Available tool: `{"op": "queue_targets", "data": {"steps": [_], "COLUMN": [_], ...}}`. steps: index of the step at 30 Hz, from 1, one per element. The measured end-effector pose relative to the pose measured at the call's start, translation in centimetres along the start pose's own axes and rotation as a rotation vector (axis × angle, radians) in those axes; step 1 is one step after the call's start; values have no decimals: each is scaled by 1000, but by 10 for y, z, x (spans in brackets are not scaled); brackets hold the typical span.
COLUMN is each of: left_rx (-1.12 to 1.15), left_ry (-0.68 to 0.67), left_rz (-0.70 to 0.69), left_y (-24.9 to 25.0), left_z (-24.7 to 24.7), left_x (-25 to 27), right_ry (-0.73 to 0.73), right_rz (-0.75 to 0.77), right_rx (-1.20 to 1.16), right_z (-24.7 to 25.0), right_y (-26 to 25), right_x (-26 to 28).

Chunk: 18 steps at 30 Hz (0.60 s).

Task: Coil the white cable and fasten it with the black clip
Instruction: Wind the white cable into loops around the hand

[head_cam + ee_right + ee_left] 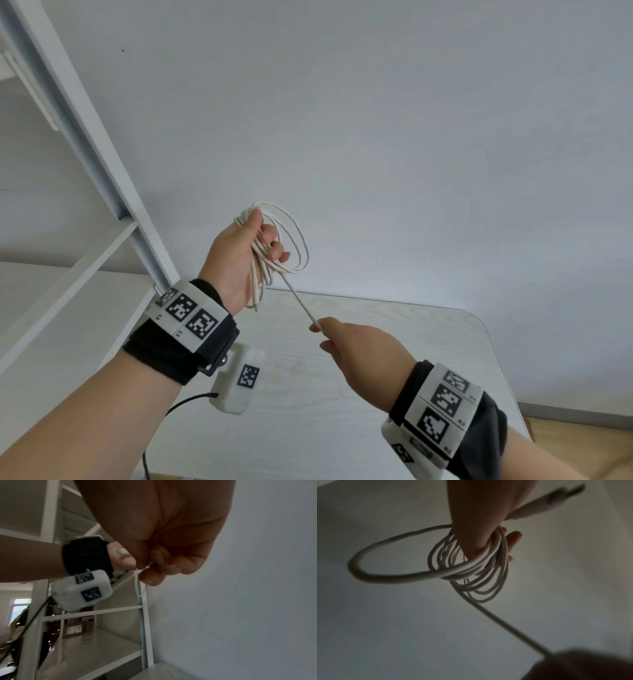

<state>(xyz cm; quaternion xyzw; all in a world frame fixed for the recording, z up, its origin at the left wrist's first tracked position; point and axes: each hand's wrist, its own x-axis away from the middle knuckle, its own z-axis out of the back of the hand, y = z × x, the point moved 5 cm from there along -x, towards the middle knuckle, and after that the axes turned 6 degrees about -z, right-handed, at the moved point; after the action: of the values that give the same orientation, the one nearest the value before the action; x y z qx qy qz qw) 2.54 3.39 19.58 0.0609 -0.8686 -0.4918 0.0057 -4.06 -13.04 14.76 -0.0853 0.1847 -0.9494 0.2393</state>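
My left hand [255, 246] is raised above the table's far edge and grips several loops of the white cable [298, 246], wound round its fingers. In the left wrist view the cable [471, 566] circles the fingers, and a plug end [556, 497] sticks out past the hand. A taut straight length [301, 305] runs down and right from the coil to my right hand [322, 334], which pinches it between thumb and fingers. The right wrist view shows the pinching fingers [154, 573] with the thin cable [137, 585] below them. The black clip is not in view.
A pale wooden table [394, 359] lies below my hands, its rounded far right corner near the white wall. A white metal shelf frame [102, 164] stands at the left, close to my left wrist. A black lead [178, 407] hangs from the left wrist camera.
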Motion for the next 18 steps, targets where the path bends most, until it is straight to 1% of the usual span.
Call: {"op": "queue_targets", "data": {"steps": [5,7,9,14,16,18], "left_rx": [-209,-288,-340,-521,-632,-679], "left_ry": [8,-7,-27,-137,-216,-281], "left_rz": [-11,-6,9,59,78,118], "left_y": [-6,-8,-10,-17,-22,-27], "left_z": [-5,-4,-3,-5,-8,-16], "left_x": [8,9,11,20,26,35], "right_ry": [67,94,152,351,391,411], "right_rz": [79,97,108,203,217,226], "right_rx": [15,41,16,-76,-107,-117], "right_z": [18,28,38,59,67,74], "right_y": [-27,-31,-31,-29,-29,-29], "right_x": [9,9,8,3,0,-6]}}
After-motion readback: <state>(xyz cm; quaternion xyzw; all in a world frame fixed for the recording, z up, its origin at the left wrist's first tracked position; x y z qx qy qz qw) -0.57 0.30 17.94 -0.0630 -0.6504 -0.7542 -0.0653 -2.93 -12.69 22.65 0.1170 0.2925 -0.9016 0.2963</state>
